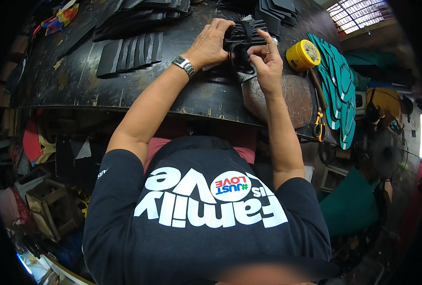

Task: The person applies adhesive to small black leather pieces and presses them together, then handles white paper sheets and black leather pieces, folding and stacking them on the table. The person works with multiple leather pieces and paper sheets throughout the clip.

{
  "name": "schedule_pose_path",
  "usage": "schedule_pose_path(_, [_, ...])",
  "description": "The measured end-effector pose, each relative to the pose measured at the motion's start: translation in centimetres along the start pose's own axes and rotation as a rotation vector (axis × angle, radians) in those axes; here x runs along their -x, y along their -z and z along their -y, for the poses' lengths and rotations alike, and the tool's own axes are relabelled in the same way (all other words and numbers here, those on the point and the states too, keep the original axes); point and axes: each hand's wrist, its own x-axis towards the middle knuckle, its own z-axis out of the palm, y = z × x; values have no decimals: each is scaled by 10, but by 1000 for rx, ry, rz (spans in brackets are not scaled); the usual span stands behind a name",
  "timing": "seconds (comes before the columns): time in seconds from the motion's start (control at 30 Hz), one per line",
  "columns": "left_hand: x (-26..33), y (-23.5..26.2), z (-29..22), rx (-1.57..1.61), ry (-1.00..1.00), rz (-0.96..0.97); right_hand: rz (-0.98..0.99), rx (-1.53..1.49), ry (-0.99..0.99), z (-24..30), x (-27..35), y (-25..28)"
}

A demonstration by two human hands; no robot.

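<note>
**A:** What are the hands on, up at the top centre of the frame?

**B:** A bundle of thin black straps, leather or rubber by the look of it [243,39], held just above the dark, scuffed wooden bench [125,88]. The left hand [211,45], a metal watch [184,65] on its wrist, is closed around the bundle's left side. The right hand [265,64] pinches the lower right part between thumb and fingers, with the forefinger raised.

**A:** How would you expect that bundle to handle?

**B:** Light and floppy, I'd judge. The strips bend and fan where they aren't gripped, so they would slide against each other and splay if held loosely. Nothing fragile about them. The safest hold looks like a full wrap around the middle of the stack, as the left hand has it, leaving the other free to pick at single ends.

**A:** And around it?

**B:** Just right of the hands stands a round yellow tin with an open, crusted top [303,54]. Further right lies a fan of flat teal sole-shaped cut-outs [337,90]. A row of flat black pieces [130,54] lies to the left of centre, with more dark stacked sheets [144,14] along the top edge. Orange-handled pliers or snips [319,124] hang at the bench's right end.
</note>
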Motion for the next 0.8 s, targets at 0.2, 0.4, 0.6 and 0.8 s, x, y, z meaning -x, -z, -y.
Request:
schedule_pose_path(0.2, [-1,-4,0,-18,-20,-20,-147,222,121,6,4,-9])
schedule_pose_path(0.4, [2,-5,4,-15,-35,-42,-53,67,-10,-2,-2,-17])
schedule_pose_path(0.6, [3,-4,4,68,-80,-1,62,-367,-152,-3,14,4])
schedule_pose_path(0.8, [3,-6,1,33,-48,-7,-123,-356,22,-10,21,-1])
